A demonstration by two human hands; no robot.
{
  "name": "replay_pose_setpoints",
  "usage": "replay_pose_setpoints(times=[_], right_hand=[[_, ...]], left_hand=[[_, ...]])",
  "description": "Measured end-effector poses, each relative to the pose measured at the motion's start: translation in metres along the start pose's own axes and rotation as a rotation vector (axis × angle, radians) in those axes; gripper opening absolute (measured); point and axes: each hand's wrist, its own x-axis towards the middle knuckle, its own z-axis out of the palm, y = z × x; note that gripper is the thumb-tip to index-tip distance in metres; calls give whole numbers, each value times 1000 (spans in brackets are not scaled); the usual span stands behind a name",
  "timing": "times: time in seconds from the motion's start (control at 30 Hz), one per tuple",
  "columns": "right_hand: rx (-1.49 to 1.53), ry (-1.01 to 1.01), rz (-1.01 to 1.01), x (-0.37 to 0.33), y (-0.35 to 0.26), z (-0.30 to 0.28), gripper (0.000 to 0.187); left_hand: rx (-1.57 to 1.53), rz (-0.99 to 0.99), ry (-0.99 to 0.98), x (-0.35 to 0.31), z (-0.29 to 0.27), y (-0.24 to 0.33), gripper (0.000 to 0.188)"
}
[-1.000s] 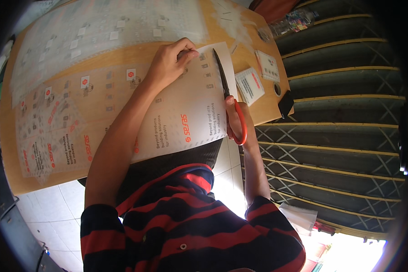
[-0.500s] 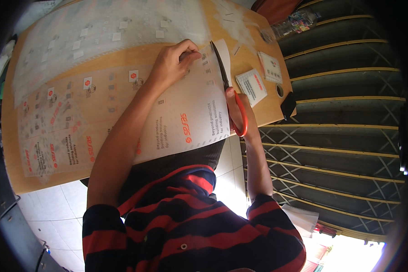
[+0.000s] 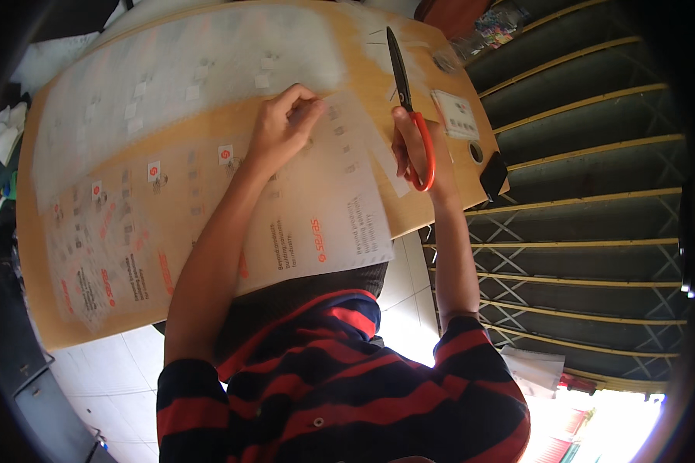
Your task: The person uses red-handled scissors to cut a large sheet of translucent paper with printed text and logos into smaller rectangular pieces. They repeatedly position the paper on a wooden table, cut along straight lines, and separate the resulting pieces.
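A large translucent sheet printed in orange and black lies across the near part of the table, its near edge over my lap. My left hand is closed, thumb and fingers pinched at the sheet's far right corner. My right hand grips scissors with orange-red handles, held above the table to the right of the sheet. Their dark blades point away from me and look closed together, apart from the sheet. Under the right hand lies a narrow pale strip, partly covered.
More translucent sheets cover the table's far side. Small printed packets sit at the right, near a round hole and a black phone-like object at the edge. A slatted metal shutter stands beyond.
My right hand has raised the scissors away from the sheet's right edge, up and to the right. The pale strip beside the sheet now lies apart. My left hand stays at the corner.
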Motion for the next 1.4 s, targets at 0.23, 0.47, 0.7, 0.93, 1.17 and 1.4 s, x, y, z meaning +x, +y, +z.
replay_pose_setpoints(times=[0.23,0.47,0.7,0.93,1.17,1.4], right_hand=[[-438,-40,-252,27,26,-15,29],[-515,-8,-234,29,46,14,27],[-444,200,-335,33,57,27,27],[-246,293,-381,68,40,-2,32],[-503,552,-460,190,12,-45,17],[-643,480,-346,239,57,-36,38]], left_hand=[[-165,-19,116,-1,-5,6,27],[-248,-73,129,3,-20,-14,29],[-253,-73,141,5,-15,-18,29],[-318,-91,162,2,-9,-10,31],[-286,-139,88,2,-17,-12,33],[-197,-156,33,-2,-4,4,34]])
